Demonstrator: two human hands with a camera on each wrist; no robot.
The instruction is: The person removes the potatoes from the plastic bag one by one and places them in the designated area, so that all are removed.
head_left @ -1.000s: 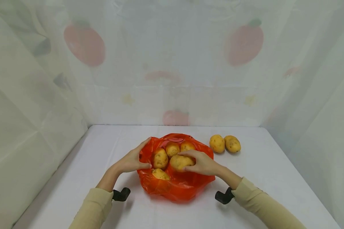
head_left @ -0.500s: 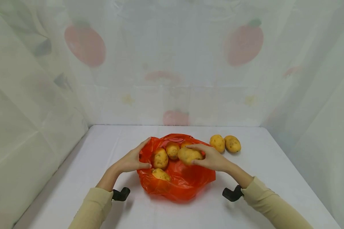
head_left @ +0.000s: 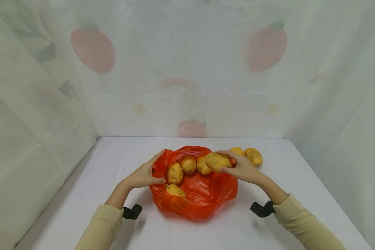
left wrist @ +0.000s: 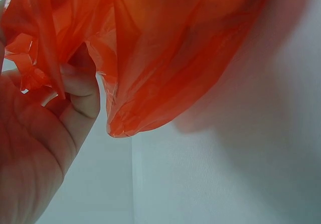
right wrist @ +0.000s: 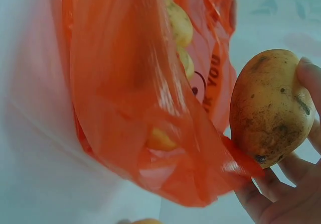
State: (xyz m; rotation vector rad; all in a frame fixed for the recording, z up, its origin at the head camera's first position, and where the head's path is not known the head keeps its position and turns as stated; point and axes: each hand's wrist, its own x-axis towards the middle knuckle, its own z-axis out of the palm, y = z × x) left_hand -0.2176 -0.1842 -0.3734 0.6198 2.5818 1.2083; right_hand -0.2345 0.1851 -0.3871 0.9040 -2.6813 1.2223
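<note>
A red plastic bag (head_left: 195, 210) lies wide open on the white table, with several potatoes (head_left: 175, 173) inside. My left hand (head_left: 145, 175) holds the bag's left rim; the left wrist view shows its fingers curled into the thin plastic (left wrist: 150, 83). Over the bag's right rim, my right hand (head_left: 244, 169) grips a large potato (head_left: 217, 162) between thumb and fingers. In the right wrist view this dark-spotted potato (right wrist: 271, 108) is beside the bag's edge, and a flap of red plastic touches its lower end and the fingers.
Two loose potatoes, one (head_left: 253, 157) fully seen and one (head_left: 237, 151) partly behind my right hand, lie at the back right of the table (head_left: 300, 194). Pale printed curtains (head_left: 187, 69) stand behind and at both sides. A black wrist mount (head_left: 262, 209) hangs below each forearm.
My right hand has lifted the large potato from the bag's middle toward its upper right rim. The potato behind it now shows more fully. My left hand has stayed put.
</note>
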